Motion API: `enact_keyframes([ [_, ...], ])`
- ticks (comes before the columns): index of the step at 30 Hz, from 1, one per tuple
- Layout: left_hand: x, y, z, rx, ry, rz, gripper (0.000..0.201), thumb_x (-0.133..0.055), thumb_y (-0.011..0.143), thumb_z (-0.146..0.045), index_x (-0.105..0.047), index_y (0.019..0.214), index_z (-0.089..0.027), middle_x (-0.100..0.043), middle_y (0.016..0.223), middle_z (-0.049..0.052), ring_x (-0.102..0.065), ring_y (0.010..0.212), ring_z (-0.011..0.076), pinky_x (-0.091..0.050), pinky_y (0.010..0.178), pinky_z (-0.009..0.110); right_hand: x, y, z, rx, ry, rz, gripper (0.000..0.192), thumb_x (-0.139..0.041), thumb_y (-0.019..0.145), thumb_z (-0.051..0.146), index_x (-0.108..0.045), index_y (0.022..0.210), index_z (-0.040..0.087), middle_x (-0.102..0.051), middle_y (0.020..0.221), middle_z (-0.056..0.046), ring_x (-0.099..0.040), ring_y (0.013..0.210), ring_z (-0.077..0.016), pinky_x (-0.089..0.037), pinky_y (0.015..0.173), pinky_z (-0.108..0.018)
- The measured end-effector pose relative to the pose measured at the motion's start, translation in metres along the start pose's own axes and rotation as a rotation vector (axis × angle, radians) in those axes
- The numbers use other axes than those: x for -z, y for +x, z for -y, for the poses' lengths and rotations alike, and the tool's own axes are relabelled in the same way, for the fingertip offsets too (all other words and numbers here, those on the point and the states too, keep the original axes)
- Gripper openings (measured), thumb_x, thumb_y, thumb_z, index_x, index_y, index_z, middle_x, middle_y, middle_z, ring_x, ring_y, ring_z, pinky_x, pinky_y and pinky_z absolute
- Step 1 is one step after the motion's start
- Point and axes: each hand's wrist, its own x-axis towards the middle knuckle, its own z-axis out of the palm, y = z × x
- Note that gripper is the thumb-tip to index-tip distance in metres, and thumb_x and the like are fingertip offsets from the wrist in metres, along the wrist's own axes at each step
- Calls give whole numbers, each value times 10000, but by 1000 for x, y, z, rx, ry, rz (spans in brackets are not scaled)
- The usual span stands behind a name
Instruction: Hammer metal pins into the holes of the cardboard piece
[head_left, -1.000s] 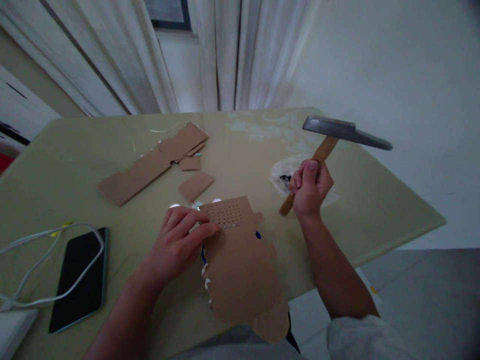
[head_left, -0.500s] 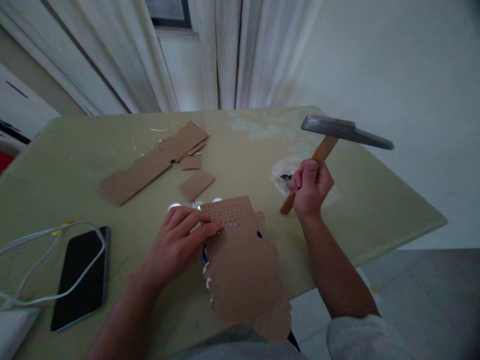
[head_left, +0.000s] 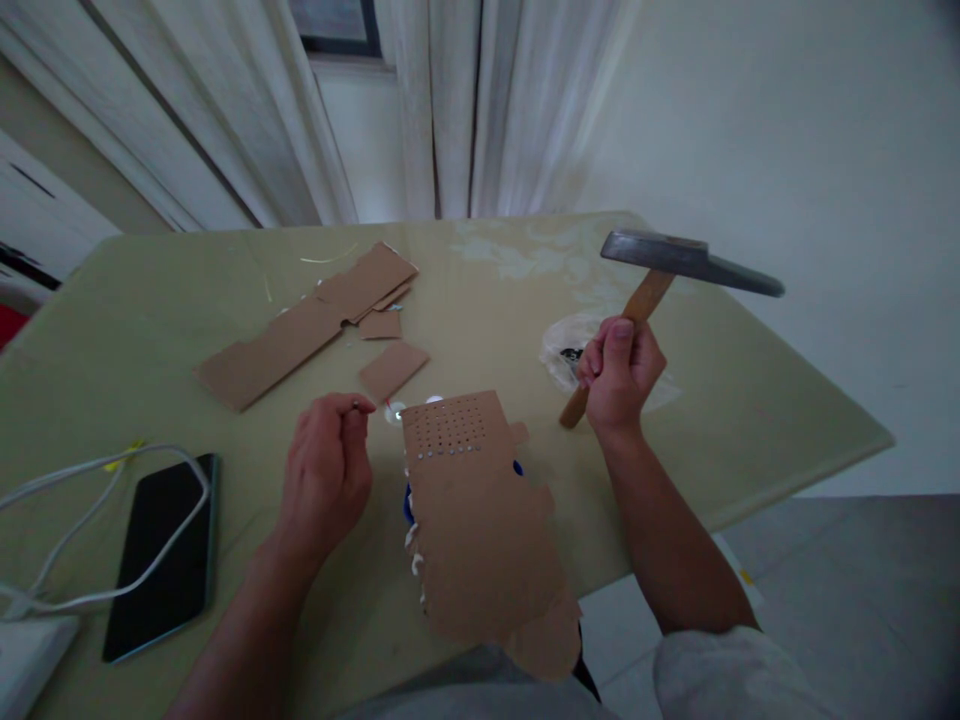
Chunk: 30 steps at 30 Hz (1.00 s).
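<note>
My right hand (head_left: 622, 375) is wrapped round the wooden handle of a hammer (head_left: 664, 265), raised above the table with its grey metal head up. My left hand (head_left: 328, 465) is closed, thumb and fingertips pinched together left of the cardboard. A tiny dark, shiny bit shows at the fingertips, too small to name. Between my hands lies a brown cardboard piece (head_left: 487, 550) at the table's near edge. Its far end has rows of small holes and one row of small silvery round heads. White material and blue bits show along its edges.
Cardboard scraps (head_left: 300, 335) lie at the back left, with a small cardboard square (head_left: 394, 370) nearer. A clear plastic bag (head_left: 562, 345) sits behind my right hand. On the left are a phone (head_left: 161, 555) and a looped white cable (head_left: 67, 604). Small white round pieces (head_left: 395, 411) lie beyond the cardboard.
My left hand has drawn back to the left, off the cardboard's holed end, and its fingers have curled closed. The row of silvery heads is now uncovered. Hammer and right hand stay nearly still.
</note>
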Motion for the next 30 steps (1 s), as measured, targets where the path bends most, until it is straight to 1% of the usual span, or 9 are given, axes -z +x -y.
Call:
enact_keyframes([
  [2, -3, 0, -4, 173, -24, 61, 163, -447, 1136, -248, -604, 1095, -245, -628, 797, -10, -583, 647, 197, -457, 666, 345, 0, 0, 0, 2, 17, 3, 592, -754, 964, 773, -491, 788, 273, -374, 534, 126, -320, 367, -68, -257, 335, -218],
  [3, -4, 0, -6, 228, -41, 98, 170, -433, 1134, -267, -594, 1084, -248, -627, 795, -11, -574, 631, 196, -457, 659, 344, 0, 0, 0, 3, 23, 9, 591, -759, 963, 770, -494, 787, 272, -376, 531, 126, -321, 365, -68, -255, 333, -217],
  [6, -8, 0, -9, 324, -93, 174, 198, -413, 1127, -328, -585, 1060, -256, -666, 839, 5, -612, 681, 209, -484, 701, 348, 0, 0, 0, 2, 43, 34, 580, -767, 967, 755, -505, 788, 270, -378, 530, 126, -317, 362, -67, -250, 332, -215],
  [10, -13, -1, -6, 418, -174, 220, 273, -399, 1135, -421, -599, 1045, -259, -667, 843, 1, -627, 751, 221, -475, 710, 342, -1, 0, 0, -6, 39, 49, 582, -766, 969, 753, -499, 785, 269, -376, 537, 123, -317, 369, -66, -262, 336, -213],
  [16, -18, 0, -4, 437, -295, 259, 309, -479, 1095, -472, -652, 970, -248, -667, 806, -6, -614, 760, 215, -464, 708, 336, 0, 0, -2, 5, 38, 72, 590, -758, 973, 761, -496, 786, 266, -364, 545, 125, -307, 365, -59, -247, 331, -203],
  [19, -18, 2, -6, 460, -376, 246, 324, -566, 1047, -507, -716, 952, -236, -747, 873, 21, -686, 832, 227, -524, 772, 340, 1, 1, -3, 1, 30, 77, 589, -749, 977, 765, -499, 790, 266, -364, 546, 124, -309, 367, -61, -253, 335, -202],
  [22, -16, 3, -8, 513, -448, 190, 347, -631, 1018, -544, -768, 1028, -226, -818, 971, 51, -746, 875, 243, -579, 814, 355, 1, 1, -3, 9, 28, 79, 581, -750, 977, 763, -513, 796, 265, -368, 540, 124, -307, 366, -62, -262, 336, -204],
  [26, -13, 2, -11, 498, -483, 108, 318, -619, 1068, -516, -749, 1070, -226, -831, 1019, 57, -765, 909, 231, -596, 850, 354, 1, 1, -3, 16, 56, 78, 555, -765, 987, 729, -525, 800, 263, -380, 539, 123, -313, 364, -63, -256, 329, -201],
  [30, -13, 3, -12, 452, -550, 162, 278, -604, 1081, -475, -708, 997, -232, -790, 940, 29, -738, 854, 206, -587, 815, 328, 1, 1, -4, 11, 91, 79, 548, -781, 989, 702, -520, 791, 263, -381, 538, 121, -313, 367, -64, -248, 325, -197],
])
